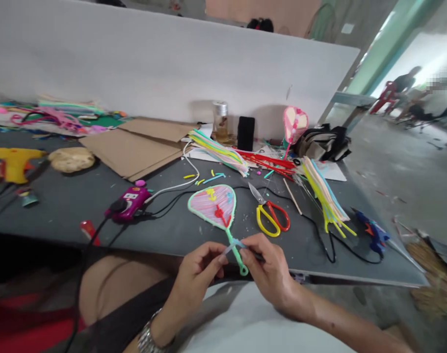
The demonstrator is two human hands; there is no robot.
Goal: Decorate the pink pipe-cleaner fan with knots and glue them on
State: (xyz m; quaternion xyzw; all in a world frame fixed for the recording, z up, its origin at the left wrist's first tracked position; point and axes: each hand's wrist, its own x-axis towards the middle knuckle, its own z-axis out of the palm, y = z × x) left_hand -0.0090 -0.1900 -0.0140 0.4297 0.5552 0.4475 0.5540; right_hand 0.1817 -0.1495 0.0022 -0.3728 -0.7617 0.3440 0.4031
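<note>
The fan (pixel 208 208) lies at the counter's (pixel 300 255) near edge, handle (pixel 236 254) apparently overhanging. The left hand (pixel 204 269) and right hand (pixel 264 262) pinch a blue strip (pixel 231 246) crossing the handle; uneven pulling could slip it or twist the fan. Scissors (pixel 265 203) lie beyond, where a careless reach might knock them.

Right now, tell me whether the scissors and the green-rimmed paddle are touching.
Apart. The head view shows grey tabletop between the scissors and the right edge of the green-rimmed paddle.
</note>
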